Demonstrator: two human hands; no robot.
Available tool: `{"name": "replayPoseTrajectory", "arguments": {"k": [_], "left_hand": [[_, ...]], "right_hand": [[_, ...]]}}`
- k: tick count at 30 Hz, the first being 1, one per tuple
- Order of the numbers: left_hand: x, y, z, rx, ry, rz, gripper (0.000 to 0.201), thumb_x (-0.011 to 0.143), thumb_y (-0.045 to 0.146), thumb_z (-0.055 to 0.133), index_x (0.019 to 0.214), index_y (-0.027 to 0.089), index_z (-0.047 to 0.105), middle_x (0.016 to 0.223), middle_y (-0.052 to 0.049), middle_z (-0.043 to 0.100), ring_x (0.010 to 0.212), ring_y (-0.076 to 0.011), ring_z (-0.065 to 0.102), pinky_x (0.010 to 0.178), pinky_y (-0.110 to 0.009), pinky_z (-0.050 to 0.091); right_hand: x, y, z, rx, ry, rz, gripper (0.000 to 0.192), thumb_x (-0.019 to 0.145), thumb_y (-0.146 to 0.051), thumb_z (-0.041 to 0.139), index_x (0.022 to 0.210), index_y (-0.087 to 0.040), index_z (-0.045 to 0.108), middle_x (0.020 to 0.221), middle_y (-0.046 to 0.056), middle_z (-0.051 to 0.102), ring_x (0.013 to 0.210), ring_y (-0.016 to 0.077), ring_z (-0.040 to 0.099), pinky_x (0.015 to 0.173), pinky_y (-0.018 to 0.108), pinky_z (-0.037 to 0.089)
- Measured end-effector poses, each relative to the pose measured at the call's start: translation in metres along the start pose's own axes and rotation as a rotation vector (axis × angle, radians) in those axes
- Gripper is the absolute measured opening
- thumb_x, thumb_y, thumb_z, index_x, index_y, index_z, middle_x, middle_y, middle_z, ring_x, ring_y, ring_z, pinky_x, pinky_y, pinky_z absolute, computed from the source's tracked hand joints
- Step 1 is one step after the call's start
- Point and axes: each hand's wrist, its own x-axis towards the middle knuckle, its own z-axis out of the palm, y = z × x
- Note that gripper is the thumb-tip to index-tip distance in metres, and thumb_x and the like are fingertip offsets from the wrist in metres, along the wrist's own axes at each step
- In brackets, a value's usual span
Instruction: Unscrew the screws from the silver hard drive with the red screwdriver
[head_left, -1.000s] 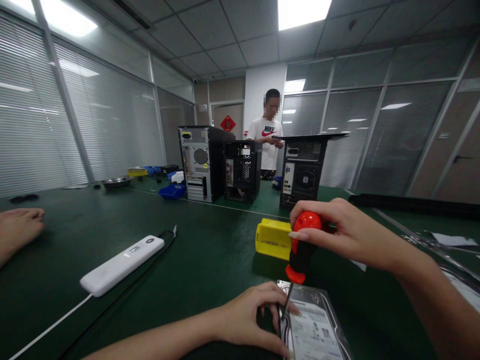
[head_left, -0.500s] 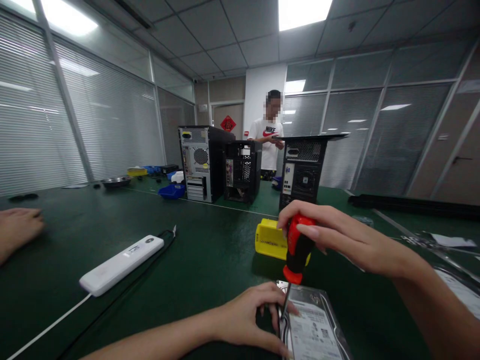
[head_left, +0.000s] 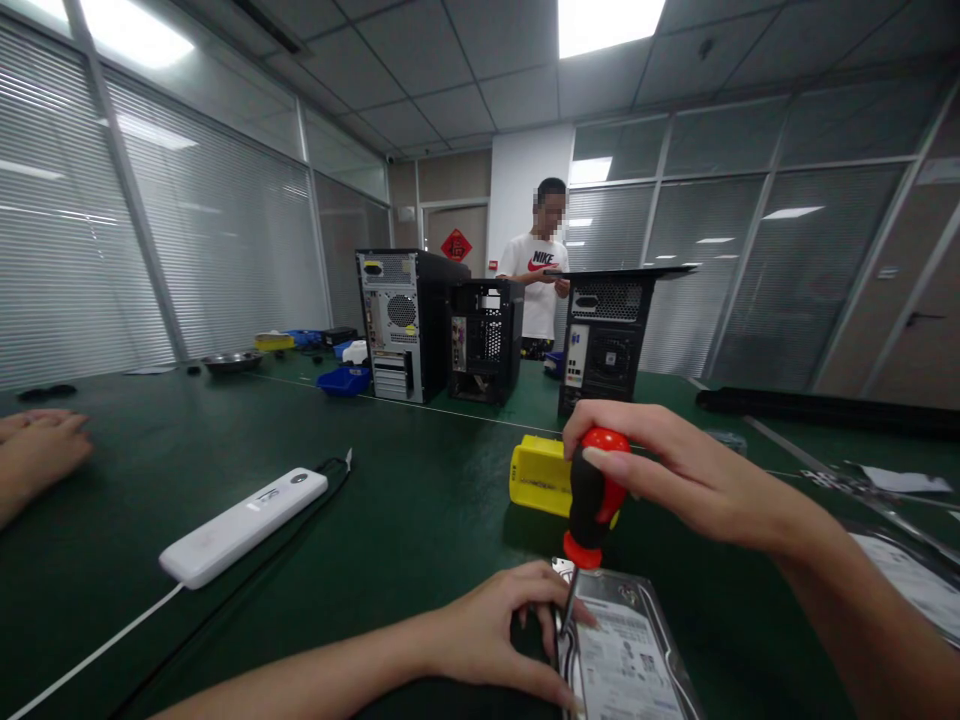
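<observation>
At nine o'clock, another person's hand [head_left: 37, 445] is resting on the green desk [head_left: 390, 500]. Moving right, a white power strip [head_left: 244, 525] is lying flat at about eight o'clock, a black cord and a white cord trailing from it. Farther back, at ten o'clock, a metal bowl [head_left: 232, 362] is sitting on the desk; whether anything is in it cannot be told. Beside it, a yellow tray [head_left: 274, 343] and a blue tray [head_left: 343, 381] are standing, their contents too small to make out. At eleven to twelve o'clock, three computer cases are standing upright: the left case [head_left: 401, 325], an open middle case [head_left: 486, 340] and the right case [head_left: 611, 340] with a panel lying across its top. A person in a white shirt [head_left: 536, 275] is standing behind them.

At six o'clock, the left hand [head_left: 499, 630] is pressing down on the desk, its grip closed on the left edge of a hard drive [head_left: 622, 655], fingertips touching the drive's rim. The hard drive is lying flat, label up, at the near edge. The right hand [head_left: 675, 470] is coming in from four o'clock, its grip clamped on the red top of a screwdriver [head_left: 592, 500], which is standing nearly upright with its tip on the drive's far left corner. Just behind the screwdriver, a yellow box [head_left: 540, 475] is sitting closed on the desk. At three o'clock, papers [head_left: 896, 478] are lying.
</observation>
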Motion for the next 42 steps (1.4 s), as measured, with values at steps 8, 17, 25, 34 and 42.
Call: {"name": "replayPoseTrajectory", "arguments": {"k": [8, 17, 25, 34, 42], "left_hand": [[-0.0012, 0.0023, 0.0001, 0.022, 0.001, -0.001, 0.064, 0.057, 0.047, 0.085, 0.112, 0.022, 0.065, 0.115, -0.007, 0.055, 0.071, -0.0111, 0.059, 0.076, -0.029, 0.048], [-0.0005, 0.0014, 0.0006, 0.007, 0.014, 0.024, 0.063, 0.057, 0.047, 0.085, 0.112, 0.021, 0.067, 0.110, -0.007, 0.056, 0.071, -0.0113, 0.056, 0.075, -0.028, 0.048], [-0.0018, 0.0008, 0.0005, 0.001, 0.008, 0.011, 0.064, 0.057, 0.046, 0.085, 0.113, 0.022, 0.066, 0.114, -0.008, 0.054, 0.072, -0.0105, 0.055, 0.076, -0.028, 0.048], [-0.0012, 0.0012, 0.0001, 0.008, 0.002, 0.002, 0.064, 0.056, 0.046, 0.085, 0.113, 0.022, 0.066, 0.113, -0.007, 0.055, 0.071, -0.0102, 0.056, 0.076, -0.029, 0.048], [-0.0014, -0.0008, 0.0008, 0.016, 0.013, -0.006, 0.066, 0.055, 0.047, 0.085, 0.113, 0.023, 0.066, 0.113, -0.007, 0.055, 0.074, -0.0118, 0.056, 0.076, -0.029, 0.048]], "right_hand": [[-0.0008, -0.0003, -0.0015, -0.026, 0.008, -0.003, 0.022, 0.094, -0.033, 0.047, 0.109, -0.022, 0.058, 0.103, 0.002, 0.064, 0.090, 0.0143, 0.060, 0.078, 0.025, 0.047], [-0.0049, 0.0035, -0.0065, -0.082, 0.005, -0.026, 0.027, 0.097, -0.034, 0.037, 0.102, -0.020, 0.060, 0.095, 0.002, 0.065, 0.085, 0.0153, 0.060, 0.075, 0.027, 0.046], [-0.0023, -0.0015, -0.0053, -0.139, -0.045, 0.129, 0.026, 0.092, -0.043, 0.047, 0.092, -0.021, 0.060, 0.076, -0.002, 0.062, 0.063, 0.0122, 0.056, 0.058, 0.024, 0.041], [-0.0051, -0.0020, -0.0067, -0.040, -0.045, 0.088, 0.025, 0.097, -0.038, 0.039, 0.107, -0.022, 0.055, 0.099, 0.003, 0.064, 0.088, 0.0175, 0.060, 0.076, 0.029, 0.046], [-0.0019, 0.0016, -0.0014, -0.155, -0.002, 0.151, 0.029, 0.093, -0.044, 0.046, 0.112, -0.024, 0.054, 0.092, 0.002, 0.065, 0.077, 0.0163, 0.060, 0.068, 0.028, 0.045]]}}
